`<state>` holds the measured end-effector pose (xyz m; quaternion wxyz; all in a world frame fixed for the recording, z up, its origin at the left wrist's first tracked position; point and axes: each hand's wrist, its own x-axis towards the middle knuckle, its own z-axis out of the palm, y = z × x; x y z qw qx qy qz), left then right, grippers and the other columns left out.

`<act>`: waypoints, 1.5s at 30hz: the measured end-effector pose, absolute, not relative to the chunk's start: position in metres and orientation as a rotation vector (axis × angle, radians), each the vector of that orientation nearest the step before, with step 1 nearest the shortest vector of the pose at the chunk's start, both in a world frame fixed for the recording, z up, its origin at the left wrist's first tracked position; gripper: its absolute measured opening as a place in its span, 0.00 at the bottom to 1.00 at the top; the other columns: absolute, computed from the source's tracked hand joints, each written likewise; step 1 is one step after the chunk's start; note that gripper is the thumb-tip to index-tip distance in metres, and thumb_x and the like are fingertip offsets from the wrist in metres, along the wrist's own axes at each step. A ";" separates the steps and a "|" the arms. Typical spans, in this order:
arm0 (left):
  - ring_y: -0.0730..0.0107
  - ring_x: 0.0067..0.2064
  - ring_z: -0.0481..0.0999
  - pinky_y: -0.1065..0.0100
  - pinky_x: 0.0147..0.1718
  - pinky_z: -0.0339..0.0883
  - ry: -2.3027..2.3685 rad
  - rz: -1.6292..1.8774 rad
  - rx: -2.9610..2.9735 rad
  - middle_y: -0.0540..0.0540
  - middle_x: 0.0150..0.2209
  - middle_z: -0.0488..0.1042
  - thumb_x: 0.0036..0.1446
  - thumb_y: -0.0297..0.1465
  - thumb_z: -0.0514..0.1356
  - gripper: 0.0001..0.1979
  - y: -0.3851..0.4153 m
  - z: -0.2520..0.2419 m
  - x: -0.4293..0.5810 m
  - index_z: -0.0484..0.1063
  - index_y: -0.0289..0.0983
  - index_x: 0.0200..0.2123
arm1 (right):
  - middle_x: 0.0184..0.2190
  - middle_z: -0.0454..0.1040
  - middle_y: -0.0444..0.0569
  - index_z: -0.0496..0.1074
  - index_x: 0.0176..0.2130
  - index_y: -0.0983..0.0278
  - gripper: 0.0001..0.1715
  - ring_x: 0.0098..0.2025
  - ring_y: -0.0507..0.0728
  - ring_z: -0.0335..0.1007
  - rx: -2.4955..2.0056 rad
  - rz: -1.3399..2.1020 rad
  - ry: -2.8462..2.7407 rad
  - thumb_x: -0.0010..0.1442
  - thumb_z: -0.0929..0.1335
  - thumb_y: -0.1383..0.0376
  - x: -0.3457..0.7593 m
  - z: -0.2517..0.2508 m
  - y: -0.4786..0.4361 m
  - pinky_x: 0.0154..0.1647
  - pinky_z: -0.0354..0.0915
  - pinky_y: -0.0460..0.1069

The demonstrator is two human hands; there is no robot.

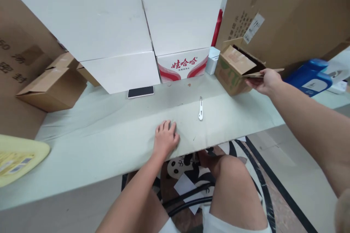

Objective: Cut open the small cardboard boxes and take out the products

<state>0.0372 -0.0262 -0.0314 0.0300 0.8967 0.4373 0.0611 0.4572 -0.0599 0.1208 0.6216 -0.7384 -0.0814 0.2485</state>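
The small cardboard box (pixel 232 67) stands in the upper right of the frame, on the far side of the table (pixel 109 134), with its top flaps raised and its mouth turned to the right. The right hand (pixel 264 82) reaches in from the right edge and pinches the box's outer flap (pixel 262 72), thumb on top and fingers curled underneath. The flap is held roughly level.

Just left of the box sits a small white box (pixel 212 60), and behind it a large brown cardboard sheet (pixel 287 18) leans across the upper right corner. A blue container (pixel 310 76) lies to the right of the hand.

Below and left of the box, near the frame's centre, a white cutter (pixel 200 108) lies alone on the table, well apart from both hands. The left hand (pixel 164 138) rests palm down near the table's front edge at centre, fingers stretched flat and close together, holding nothing.

Further back, a dark phone (pixel 140 91) lies flat in front of two big white cartons (pixel 82 18). A red and white printed carton (pixel 182 64) stands under the right one. Brown boxes (pixel 53 87) are stacked at the left edge, and a yellow object (pixel 19 156) pokes in at lower left. Beneath the table edge the person's knee (pixel 232 178) shows above a panda-patterned mat (pixel 177 167).
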 end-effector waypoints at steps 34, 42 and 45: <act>0.47 0.65 0.70 0.47 0.68 0.59 1.146 0.681 2.081 0.34 0.60 0.75 0.55 0.27 0.61 0.17 -0.040 -0.031 0.022 0.78 0.34 0.49 | 0.56 0.79 0.53 0.74 0.56 0.52 0.21 0.59 0.69 0.77 -1.539 0.464 -1.690 0.67 0.64 0.56 0.174 -0.083 -0.169 0.59 0.75 0.68; 0.63 0.48 0.81 0.63 0.50 0.74 0.706 1.140 0.936 0.39 0.44 0.81 0.62 0.38 0.51 0.16 -0.033 -0.001 -0.026 0.75 0.35 0.40 | 0.69 0.65 0.61 0.62 0.69 0.59 0.37 0.72 0.74 0.59 -1.856 0.581 -1.634 0.69 0.58 0.45 0.120 -0.036 -0.116 0.70 0.51 0.80; 0.59 0.55 0.79 0.59 0.56 0.71 0.534 1.264 0.364 0.37 0.48 0.80 0.60 0.44 0.51 0.20 -0.007 0.009 -0.059 0.75 0.36 0.41 | 0.76 0.51 0.59 0.51 0.75 0.61 0.41 0.79 0.70 0.40 -1.614 0.440 -1.822 0.70 0.55 0.48 0.052 -0.006 -0.076 0.74 0.45 0.75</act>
